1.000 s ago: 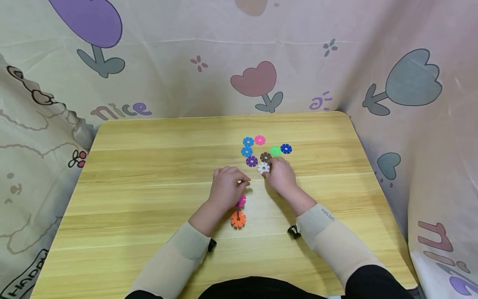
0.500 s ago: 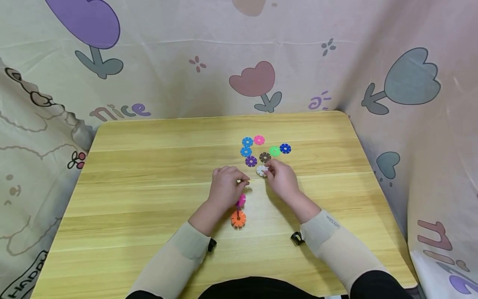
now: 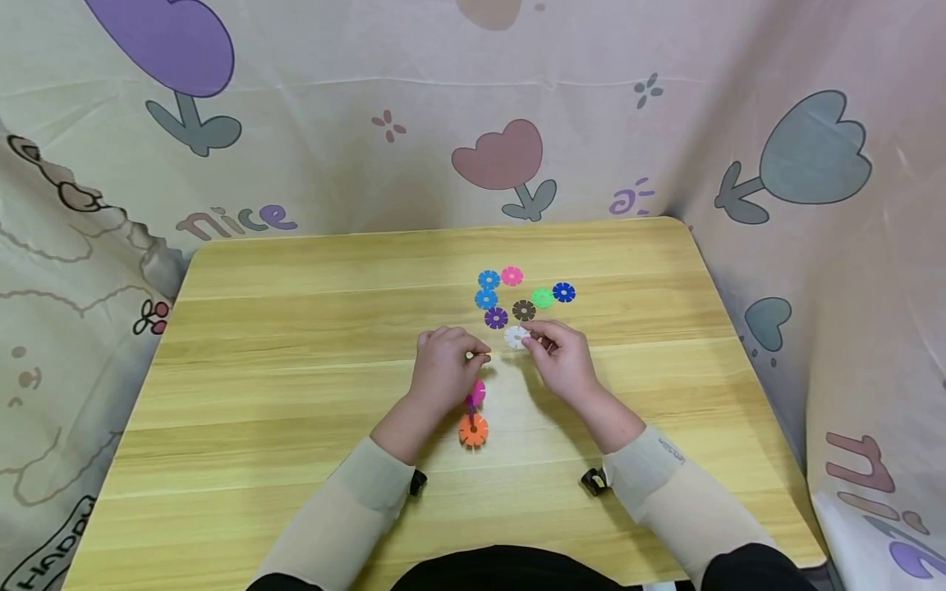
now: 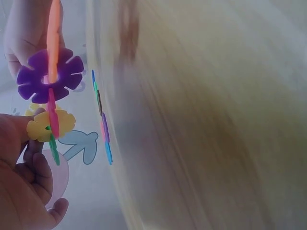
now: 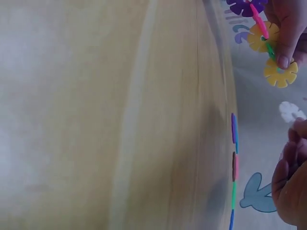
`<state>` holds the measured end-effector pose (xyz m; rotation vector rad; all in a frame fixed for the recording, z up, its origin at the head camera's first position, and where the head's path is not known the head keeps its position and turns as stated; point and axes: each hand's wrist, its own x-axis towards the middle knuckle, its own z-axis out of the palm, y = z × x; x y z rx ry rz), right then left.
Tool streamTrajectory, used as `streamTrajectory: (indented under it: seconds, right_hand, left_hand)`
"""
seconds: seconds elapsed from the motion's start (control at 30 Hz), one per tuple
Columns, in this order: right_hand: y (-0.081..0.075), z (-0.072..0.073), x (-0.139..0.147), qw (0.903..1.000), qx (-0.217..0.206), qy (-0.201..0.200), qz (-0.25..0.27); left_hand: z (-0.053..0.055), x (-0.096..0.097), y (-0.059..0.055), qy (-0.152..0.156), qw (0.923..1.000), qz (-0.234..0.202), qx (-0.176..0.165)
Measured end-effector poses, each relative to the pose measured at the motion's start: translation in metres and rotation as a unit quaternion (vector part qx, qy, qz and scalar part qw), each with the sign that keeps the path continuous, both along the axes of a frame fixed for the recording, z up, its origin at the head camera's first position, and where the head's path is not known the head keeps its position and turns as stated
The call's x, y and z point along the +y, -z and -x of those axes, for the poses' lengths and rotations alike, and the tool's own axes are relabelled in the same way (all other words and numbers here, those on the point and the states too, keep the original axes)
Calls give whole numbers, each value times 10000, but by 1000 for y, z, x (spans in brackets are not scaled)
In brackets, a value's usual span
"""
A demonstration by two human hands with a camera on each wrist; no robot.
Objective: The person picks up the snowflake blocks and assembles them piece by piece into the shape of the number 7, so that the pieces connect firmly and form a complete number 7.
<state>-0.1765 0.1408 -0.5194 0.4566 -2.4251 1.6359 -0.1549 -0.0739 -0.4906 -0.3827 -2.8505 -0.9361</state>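
Note:
My left hand (image 3: 447, 369) pinches a chain of slotted flower-shaped plastic discs between thumb and fingers. The chain's orange disc (image 3: 465, 435) and pink disc (image 3: 479, 392) show below that hand in the head view. In the left wrist view a purple disc (image 4: 33, 76), a yellow disc (image 4: 62, 122) and a green disc (image 4: 54, 152) are slotted together. Another yellow disc (image 5: 280, 80) ends the chain at the fingertips in the right wrist view. To the right, my right hand (image 3: 563, 363) pinches a white disc (image 3: 512, 337) by its edge, apart from the chain.
Beyond the hands, several loose discs lie flat on the wooden table (image 3: 281, 345): brown (image 3: 518, 314), purple (image 3: 490, 322), green (image 3: 538, 302), dark blue (image 3: 558, 296), pink (image 3: 507, 280) and two light blue. A printed curtain (image 3: 332, 148) hangs around the table's back and sides.
The right hand has drawn slightly back toward the person, its fingers shifting on the white disc, which has moved a little left and nearer. The left hand and chain have hardly moved.

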Motion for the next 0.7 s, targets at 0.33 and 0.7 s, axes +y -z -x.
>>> streamTrajectory:
  seconds: [0.33, 0.7]
  right_hand:
    - [0, -8, -3, 9985, -59, 60, 539]
    - [-22, -21, -12, 9975, -211, -8, 668]
  left_hand:
    - [0, 1, 3, -71, 10000, -1, 50]
    - [0, 3, 4, -64, 9999, -28, 126]
